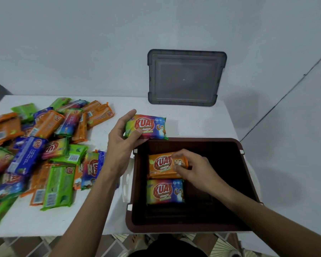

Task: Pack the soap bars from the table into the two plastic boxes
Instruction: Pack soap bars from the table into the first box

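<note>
Gripping rainbow bar (150, 127), left hand (121, 143); right hand (195, 171) pinching orange bar (161, 165) in brown box (193, 140), covering its end.

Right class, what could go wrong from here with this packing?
The left hand grips a rainbow soap bar by one end over the far rim of the brown box; it could drop outside. The box sits at the near edge of the table, so the right hand placing the orange bar might nudge it off.

Plain pale grey painted wall (82, 43) behind a white rectangular table (193, 115), with soft, even light. Brown-and-grey patterned floor tiles (115, 246) peek out near. A thin dark line (285, 94) slants up the right wall.
</note>
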Demonstrator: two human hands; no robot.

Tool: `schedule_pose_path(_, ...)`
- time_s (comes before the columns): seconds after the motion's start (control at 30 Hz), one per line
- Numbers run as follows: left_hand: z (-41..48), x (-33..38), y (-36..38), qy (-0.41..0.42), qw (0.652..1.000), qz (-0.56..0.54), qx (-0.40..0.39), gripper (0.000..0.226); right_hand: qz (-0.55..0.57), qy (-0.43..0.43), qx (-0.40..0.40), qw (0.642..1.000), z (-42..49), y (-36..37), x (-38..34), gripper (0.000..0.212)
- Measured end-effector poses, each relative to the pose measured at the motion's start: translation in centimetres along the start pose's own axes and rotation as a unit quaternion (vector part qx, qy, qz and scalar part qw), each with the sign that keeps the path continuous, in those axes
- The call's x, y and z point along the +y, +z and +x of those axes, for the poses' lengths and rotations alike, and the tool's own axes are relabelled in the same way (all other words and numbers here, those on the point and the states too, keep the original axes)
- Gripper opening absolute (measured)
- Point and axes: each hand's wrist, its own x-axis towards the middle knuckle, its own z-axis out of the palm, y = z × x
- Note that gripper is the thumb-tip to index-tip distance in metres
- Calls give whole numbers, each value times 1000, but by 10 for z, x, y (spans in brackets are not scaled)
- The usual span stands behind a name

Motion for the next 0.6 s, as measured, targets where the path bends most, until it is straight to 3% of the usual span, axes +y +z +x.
schedule_pose_path(0.1, 1, 1, 0, 0, 1000, 1, -5, 43, -81, -3, 2, 997, 0, -1, 4, 28)
schedule_pose_path(0.4, 1, 2, 1, 0, 1000, 10, -11, 44, -127, -7, -9, 992, 0, -2, 2, 34)
schedule_pose_path(0.6, 0, 4, 2, -2, 1000, 13, -21, 45, -242, -13, -30, 970, 6, -18, -9, 33)
